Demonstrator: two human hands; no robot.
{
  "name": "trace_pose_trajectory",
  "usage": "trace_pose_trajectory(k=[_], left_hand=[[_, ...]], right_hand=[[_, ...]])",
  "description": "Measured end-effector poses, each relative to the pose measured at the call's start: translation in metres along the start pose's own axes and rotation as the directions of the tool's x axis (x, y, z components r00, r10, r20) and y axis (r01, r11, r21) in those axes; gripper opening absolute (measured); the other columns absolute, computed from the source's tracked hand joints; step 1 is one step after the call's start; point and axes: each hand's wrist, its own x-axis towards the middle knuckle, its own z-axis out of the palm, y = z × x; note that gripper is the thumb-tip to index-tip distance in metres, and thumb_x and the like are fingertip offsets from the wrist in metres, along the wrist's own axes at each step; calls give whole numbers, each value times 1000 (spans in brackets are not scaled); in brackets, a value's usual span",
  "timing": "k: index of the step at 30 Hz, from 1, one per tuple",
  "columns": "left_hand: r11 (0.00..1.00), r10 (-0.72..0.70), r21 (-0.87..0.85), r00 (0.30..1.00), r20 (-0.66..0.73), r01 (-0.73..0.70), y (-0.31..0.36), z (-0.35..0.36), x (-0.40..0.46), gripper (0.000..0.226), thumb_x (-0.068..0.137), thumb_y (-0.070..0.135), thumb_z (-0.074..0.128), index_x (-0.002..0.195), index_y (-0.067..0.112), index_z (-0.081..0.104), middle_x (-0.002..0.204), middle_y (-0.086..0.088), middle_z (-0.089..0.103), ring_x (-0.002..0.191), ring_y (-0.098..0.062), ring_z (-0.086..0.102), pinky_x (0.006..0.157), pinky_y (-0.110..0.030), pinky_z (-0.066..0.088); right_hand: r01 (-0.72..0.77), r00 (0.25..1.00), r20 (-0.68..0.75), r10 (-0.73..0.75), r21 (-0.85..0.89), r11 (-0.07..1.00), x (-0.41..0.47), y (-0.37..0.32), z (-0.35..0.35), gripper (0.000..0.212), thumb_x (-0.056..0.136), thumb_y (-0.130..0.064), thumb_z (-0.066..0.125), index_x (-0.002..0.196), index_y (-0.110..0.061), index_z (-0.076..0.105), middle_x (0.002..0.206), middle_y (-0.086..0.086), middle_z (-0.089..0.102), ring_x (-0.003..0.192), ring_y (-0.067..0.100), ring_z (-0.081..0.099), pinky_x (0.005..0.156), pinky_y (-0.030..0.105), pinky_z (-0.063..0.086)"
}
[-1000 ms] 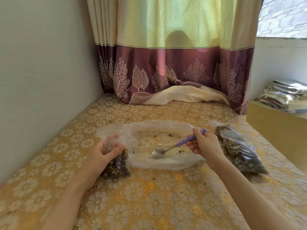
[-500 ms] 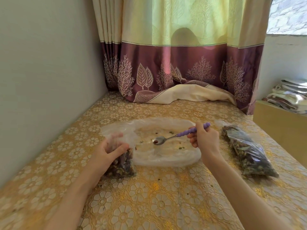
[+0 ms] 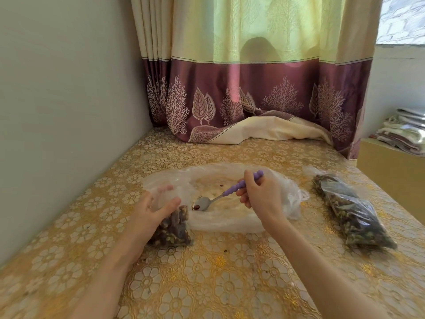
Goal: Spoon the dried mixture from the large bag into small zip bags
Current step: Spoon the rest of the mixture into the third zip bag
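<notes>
The small bag [image 3: 171,229] stands partly full in the left hand [image 3: 149,212], whose fingers curl round its open top, and just right of that hand a spoon [image 3: 226,195] carries one red bit over the nearly empty big bag [image 3: 230,203]. The right hand [image 3: 259,199] pinches the spoon's purple handle, and if it tips, the bit could drop beside the mouth. A wall is near the left hand; a full bag [image 3: 351,210] lies well right of the right hand, with open tablecloth [image 3: 207,284] close by.
</notes>
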Motion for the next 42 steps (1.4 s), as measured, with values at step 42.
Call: trace_pose_trajectory(k=[42], left_hand=[[960,76,272,997,-34,-64,-1,13,3,65,65,65,54,105,15,64,74,-11,47,69,-26,47,61,-32,39]], right_hand=[[-295,944,-60,324,284,912,17,4,-24,43,92,-8,37,55,-2,59,47,6,63,36,7,39,33,16,27]])
